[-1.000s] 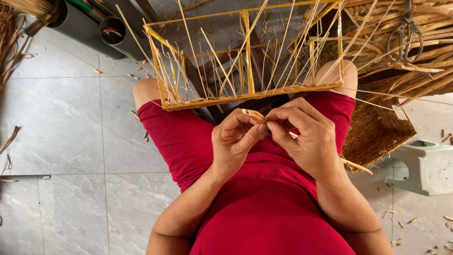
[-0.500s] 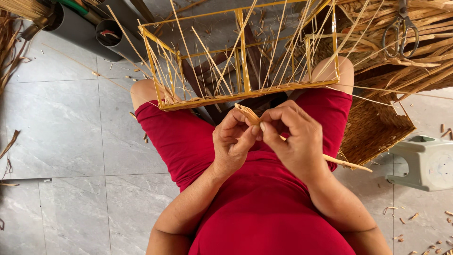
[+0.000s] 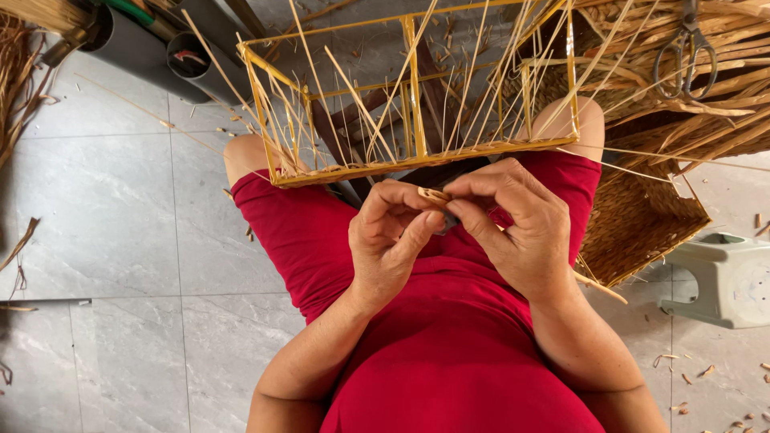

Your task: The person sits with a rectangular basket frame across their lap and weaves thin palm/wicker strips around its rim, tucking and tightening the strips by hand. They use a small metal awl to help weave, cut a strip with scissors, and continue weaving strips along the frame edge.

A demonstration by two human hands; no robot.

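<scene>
A flat, pale tan reed strip [image 3: 435, 195] is being pinched just above the lap in red cloth, below the front rail of the yellow open rectangular basket frame [image 3: 413, 156] resting on the knees. The left hand [image 3: 393, 240] and right hand [image 3: 513, 228] are both closing thumb and fingertips narrowly on it; keeping the stiff, fibrous strip flat and untwisted seems wise. A brown woven basket [image 3: 642, 224] is sitting beside the right thigh.

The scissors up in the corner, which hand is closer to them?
Right. The right hand sits below and to the left of the scissors, pinching a straw strip. The left hand is farther away, beyond the right one.
</scene>
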